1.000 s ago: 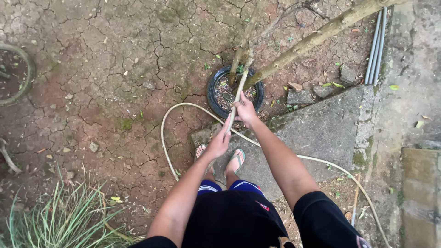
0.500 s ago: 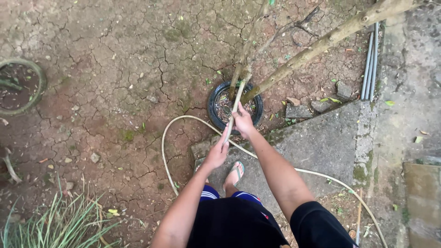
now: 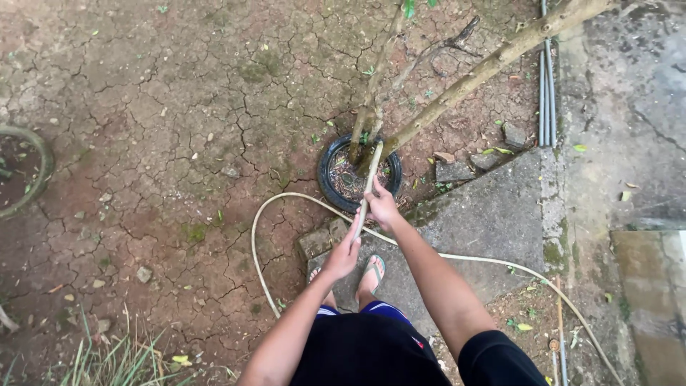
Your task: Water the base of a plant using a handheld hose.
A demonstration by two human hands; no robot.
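Observation:
I stand on a concrete slab (image 3: pixel 493 214) in flip-flops, looking down. Both hands grip the end of a pale hose (image 3: pixel 369 182): my right hand (image 3: pixel 382 206) is higher on it, my left hand (image 3: pixel 344 251) lower. The hose end points into a black tyre ring (image 3: pixel 326 164) set in the soil, with thin tree stems (image 3: pixel 443 96) growing out of it. The rest of the pale hose loops left over the cracked ground and trails off to the lower right.
Cracked reddish soil (image 3: pixel 157 129) spreads to the left. Grey pipes (image 3: pixel 547 86) lie by a concrete path at right. Stones (image 3: pixel 468 163) sit beside the tyre. Another ring (image 3: pixel 28 171) lies at the far left; grass (image 3: pixel 114 357) grows at bottom left.
The view has shifted slightly, so the tyre and hands sit lower in frame. Both hands keep their hold on the hose, still aimed into the tyre ring.

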